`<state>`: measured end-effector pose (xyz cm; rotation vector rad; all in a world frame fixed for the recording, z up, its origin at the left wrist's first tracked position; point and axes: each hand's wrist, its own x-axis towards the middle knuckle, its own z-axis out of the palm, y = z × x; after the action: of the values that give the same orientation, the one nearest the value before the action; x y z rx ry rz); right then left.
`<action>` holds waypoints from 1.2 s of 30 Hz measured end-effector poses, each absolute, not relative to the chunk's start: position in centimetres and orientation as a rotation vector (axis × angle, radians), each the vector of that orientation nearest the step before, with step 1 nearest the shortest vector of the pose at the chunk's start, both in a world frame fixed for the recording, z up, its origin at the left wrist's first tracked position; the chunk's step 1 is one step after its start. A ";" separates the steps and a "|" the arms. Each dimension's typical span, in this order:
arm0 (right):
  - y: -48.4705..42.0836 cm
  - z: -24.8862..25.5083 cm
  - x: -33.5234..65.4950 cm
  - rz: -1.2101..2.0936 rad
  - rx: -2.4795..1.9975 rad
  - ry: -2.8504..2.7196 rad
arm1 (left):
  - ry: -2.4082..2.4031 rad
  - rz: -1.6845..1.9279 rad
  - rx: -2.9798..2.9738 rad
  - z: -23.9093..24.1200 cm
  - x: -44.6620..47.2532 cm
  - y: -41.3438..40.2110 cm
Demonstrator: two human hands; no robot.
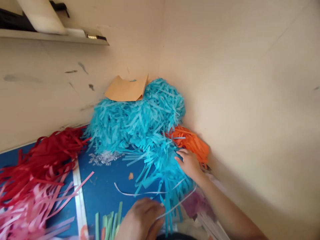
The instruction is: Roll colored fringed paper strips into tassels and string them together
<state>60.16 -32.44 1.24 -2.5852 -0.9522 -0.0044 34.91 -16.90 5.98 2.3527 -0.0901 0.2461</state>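
Two walls, blue mat; right hand flat on shreds, left hand grip unclear.

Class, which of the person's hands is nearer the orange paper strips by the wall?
Right. The right hand lies at the lower left edge of the orange strips; the left hand is well apart, lower down, by the green strips.
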 end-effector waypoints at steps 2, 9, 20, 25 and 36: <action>-32.5 0.5 59.6 -0.013 -2.563 -0.926 | -0.065 0.120 2.248 5.8 39.2 -17.6; -32.6 -0.3 59.2 0.011 -2.405 -0.868 | 0.398 0.014 2.037 1.6 50.5 -17.8; -33.3 1.2 56.4 0.098 -2.233 -1.083 | 0.619 -0.046 2.049 0.2 53.1 -17.4; -33.7 1.2 57.1 0.097 -2.218 -1.023 | 0.647 -0.110 1.917 -1.1 52.9 -17.1; -34.0 1.9 57.2 0.120 -2.248 -1.008 | 0.739 -0.076 1.573 0.6 52.6 -17.0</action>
<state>57.20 -33.97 1.87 -2.2476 -1.0079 0.1197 52.59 -16.99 0.64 1.5728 0.7393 -0.0764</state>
